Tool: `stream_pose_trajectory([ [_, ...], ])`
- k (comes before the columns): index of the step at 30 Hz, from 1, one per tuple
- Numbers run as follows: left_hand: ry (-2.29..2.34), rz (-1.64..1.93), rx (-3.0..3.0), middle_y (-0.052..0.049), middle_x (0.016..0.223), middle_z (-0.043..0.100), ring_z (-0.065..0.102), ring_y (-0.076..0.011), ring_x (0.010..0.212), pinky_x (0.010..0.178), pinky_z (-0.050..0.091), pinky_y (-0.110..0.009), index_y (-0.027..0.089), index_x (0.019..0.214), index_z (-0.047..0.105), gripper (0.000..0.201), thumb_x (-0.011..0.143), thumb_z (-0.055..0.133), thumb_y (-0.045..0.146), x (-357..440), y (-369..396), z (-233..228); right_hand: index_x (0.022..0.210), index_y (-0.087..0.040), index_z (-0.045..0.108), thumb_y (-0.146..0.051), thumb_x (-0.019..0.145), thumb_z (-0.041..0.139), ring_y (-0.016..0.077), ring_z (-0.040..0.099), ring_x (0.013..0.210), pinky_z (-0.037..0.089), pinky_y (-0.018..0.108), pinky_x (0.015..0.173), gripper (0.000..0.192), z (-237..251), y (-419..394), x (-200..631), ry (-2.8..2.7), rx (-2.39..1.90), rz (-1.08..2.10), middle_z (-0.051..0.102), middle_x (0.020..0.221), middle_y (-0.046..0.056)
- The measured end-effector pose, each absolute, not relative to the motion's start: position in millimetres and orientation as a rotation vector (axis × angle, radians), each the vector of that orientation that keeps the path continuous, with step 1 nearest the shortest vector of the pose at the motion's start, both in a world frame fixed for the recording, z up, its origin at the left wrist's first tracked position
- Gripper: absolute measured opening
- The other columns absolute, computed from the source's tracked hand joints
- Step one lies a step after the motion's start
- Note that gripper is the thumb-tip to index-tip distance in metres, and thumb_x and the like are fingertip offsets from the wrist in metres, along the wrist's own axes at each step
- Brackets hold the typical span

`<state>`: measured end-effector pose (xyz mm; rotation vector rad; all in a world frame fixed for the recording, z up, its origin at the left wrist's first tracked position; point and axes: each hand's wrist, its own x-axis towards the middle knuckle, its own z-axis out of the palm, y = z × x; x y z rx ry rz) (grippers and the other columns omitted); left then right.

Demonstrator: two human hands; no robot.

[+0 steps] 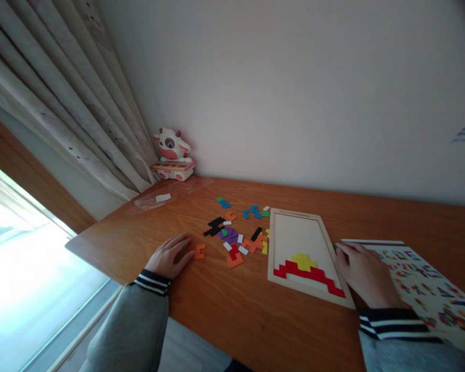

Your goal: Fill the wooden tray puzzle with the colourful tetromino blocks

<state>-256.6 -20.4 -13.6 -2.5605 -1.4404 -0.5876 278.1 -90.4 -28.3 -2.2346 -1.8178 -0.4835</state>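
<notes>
We take the wooden puzzle tray (273, 243) as our landmark on the surface (232, 305). Inside it, along the near edge, a stepped row of red pieces (308, 273) lies fitted, with a yellow piece (303, 260) seated on top of them; the rest of the tray is bare.

Our right hand (366, 276) rests just right of the tray, its fingers (346, 249) spread loosely and touching the right rim, gripping nothing that we can see; a speck of green shows at the fingertips, but the view is too poor to say whether it is a piece. Under that hand, further right of the tray, lies the printed pattern sheet (430, 289).

Our left hand (170, 257) lies flat well left of the tray, fingers relaxed and curled slightly over the surface. Something green may sit beneath them, though we cannot tell. Just beside its fingertips, on the tray side, is an orange C-shaped piece (199, 251).

Between that hand and the tray the loose pieces (236, 235) are scattered: black, purple, orange, white, with blue and green ones further back. Behind them, far left of the tray by the curtain (81, 103), sits a toy cow (172, 152).

To work well here, we judge it best to steady the tray with the right hand, pinch one piece by its edges, and turn it flat before lowering it.
</notes>
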Motion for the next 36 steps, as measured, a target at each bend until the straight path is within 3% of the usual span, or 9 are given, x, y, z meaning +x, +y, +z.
stream_pose_trajectory([
  [7,-1.420,-0.429,-2.632,-0.009,0.151,0.044,0.041,-0.0349,0.138,0.110,0.036,-0.062,0.030,0.143,0.049,0.048,0.099,0.041,0.049,-231,-22,-14,0.109,-0.020,0.075,-0.037,0.098,0.036,0.0288,0.064,0.092,0.049,0.041,0.077,0.044,-26,-92,271,-1.781,-2.265,-0.457,0.067,0.116,0.014],
  [13,-1.079,-0.497,-2.885,-0.011,0.141,0.054,0.054,-0.0253,0.125,0.105,0.048,-0.043,0.024,0.139,0.051,0.042,0.099,0.046,0.035,-196,-19,10,0.109,-0.020,0.073,-0.038,0.098,0.041,0.0286,0.063,0.091,0.048,0.041,0.076,0.038,-9,-93,259,-1.728,-2.148,-0.510,0.067,0.108,0.013],
  [16,-0.871,-0.542,-2.918,-0.010,0.129,0.063,0.060,-0.0233,0.115,0.099,0.051,-0.040,0.023,0.131,0.058,0.036,0.099,0.043,0.027,-176,-10,13,0.103,-0.018,0.072,-0.031,0.097,0.046,0.0237,0.062,0.091,0.047,0.038,0.083,0.029,7,-95,219,-1.907,-1.818,-0.458,0.068,0.103,0.010],
  [19,-0.688,-0.618,-2.927,-0.009,0.116,0.070,0.065,-0.0220,0.105,0.092,0.054,-0.038,0.021,0.119,0.066,0.033,0.099,0.040,0.023,-159,0,6,0.108,-0.021,0.070,-0.023,0.096,0.050,0.0219,0.060,0.091,0.045,0.037,0.084,0.023,16,-100,156,-2.107,-1.611,-0.316,0.067,0.103,0.008],
  [24,-0.671,-0.737,-2.924,-0.009,0.118,0.070,0.065,-0.0217,0.107,0.095,0.054,-0.038,0.019,0.120,0.067,0.032,0.099,0.042,0.023,-154,5,-12,0.122,-0.019,0.062,-0.018,0.096,0.050,0.0243,0.058,0.091,0.044,0.042,0.083,0.029,15,-104,74,-2.225,-1.555,-0.277,0.065,0.100,0.009],
  [31,-0.615,-0.849,-2.981,-0.009,0.113,0.073,0.068,-0.0204,0.102,0.090,0.055,-0.035,0.020,0.110,0.071,0.031,0.101,0.042,0.024,-161,7,-16,0.104,-0.019,0.066,-0.015,0.095,0.052,0.0242,0.058,0.092,0.045,0.042,0.083,0.017,10,-110,57,-2.203,-1.562,-0.255,0.068,0.095,0.008],
  [36,-0.757,-0.894,-3.064,-0.007,0.112,0.073,0.069,-0.0189,0.102,0.091,0.056,-0.031,0.022,0.119,0.067,0.029,0.099,0.051,0.035,-163,2,-7,0.101,-0.022,0.067,-0.008,0.093,0.055,0.0207,0.061,0.089,0.043,0.038,0.080,0.020,4,-137,64,-2.163,-1.544,-0.127,0.072,0.099,0.004],
])
